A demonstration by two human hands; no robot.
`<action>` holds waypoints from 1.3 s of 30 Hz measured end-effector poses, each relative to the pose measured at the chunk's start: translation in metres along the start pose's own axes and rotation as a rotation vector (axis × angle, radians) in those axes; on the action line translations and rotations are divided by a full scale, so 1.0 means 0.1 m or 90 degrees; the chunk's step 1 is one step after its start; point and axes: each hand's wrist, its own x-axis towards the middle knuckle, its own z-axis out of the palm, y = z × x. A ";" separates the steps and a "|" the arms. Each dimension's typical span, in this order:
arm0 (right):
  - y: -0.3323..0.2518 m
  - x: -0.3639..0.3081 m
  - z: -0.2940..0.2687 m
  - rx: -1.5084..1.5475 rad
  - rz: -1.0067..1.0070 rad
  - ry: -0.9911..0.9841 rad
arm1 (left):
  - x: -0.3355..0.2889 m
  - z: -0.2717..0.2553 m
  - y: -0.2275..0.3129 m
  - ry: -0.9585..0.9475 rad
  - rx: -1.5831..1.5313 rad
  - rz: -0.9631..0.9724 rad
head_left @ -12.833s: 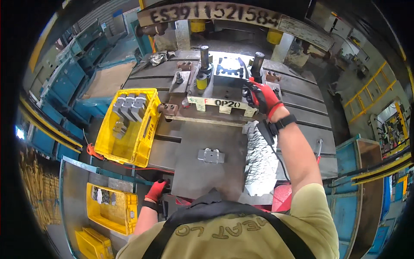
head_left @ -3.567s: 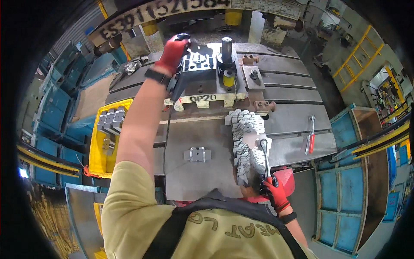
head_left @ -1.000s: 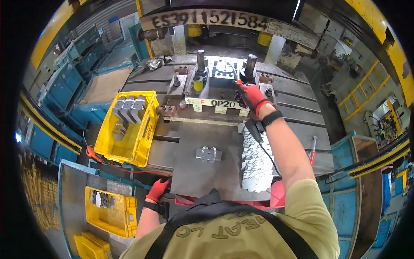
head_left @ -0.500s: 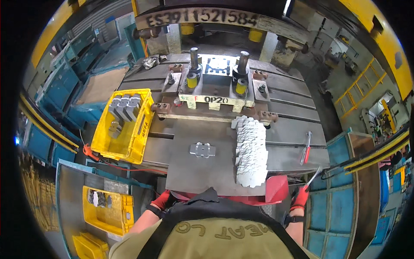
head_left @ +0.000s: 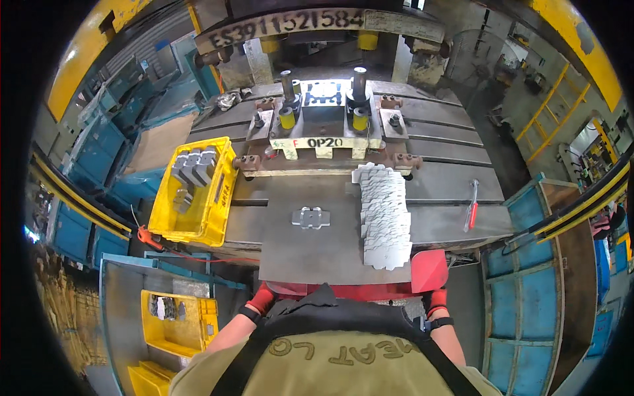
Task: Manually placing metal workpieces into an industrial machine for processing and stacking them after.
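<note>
My left hand [head_left: 263,299], in a red glove, is low at the near edge of the grey metal plate [head_left: 284,257], its fingers mostly hidden. My right hand [head_left: 436,302], also red-gloved, is beside a red sheet-like piece [head_left: 429,269] at the plate's near right corner. Its fingers are too hidden to show whether they grip anything. One flat stamped metal part [head_left: 310,218] lies alone on the plate. Right of it, overlapping metal parts form a long row [head_left: 384,218]. A red-handled tool [head_left: 471,214] with a metal shaft rests farther right.
Beyond the plate stands a press die [head_left: 323,125] with two upright posts. A yellow crate [head_left: 224,198] at left holds stacked metal parts. Lower left, another yellow crate [head_left: 175,336] sits on a metal rack. A blue-framed panel [head_left: 518,290] stands at right.
My right hand has moved left toward the red piece; the red-handled tool it held is no longer visible there. My left hand shifted slightly at the plate's edge. The whole view has shifted a little.
</note>
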 end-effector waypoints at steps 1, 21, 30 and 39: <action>-0.06 0.00 0.01 -0.001 0.048 -0.027 | -0.02 -0.02 -0.03 0.011 -0.003 0.003; -0.32 0.14 0.01 0.215 0.211 0.055 | 0.23 -0.17 -0.19 0.026 -0.040 0.080; -1.07 -0.24 -0.72 0.027 0.179 -0.001 | -0.33 0.18 0.43 0.006 0.642 0.329; -1.66 -0.91 -0.74 0.401 0.051 -0.304 | -0.34 -0.73 0.26 0.312 0.437 0.096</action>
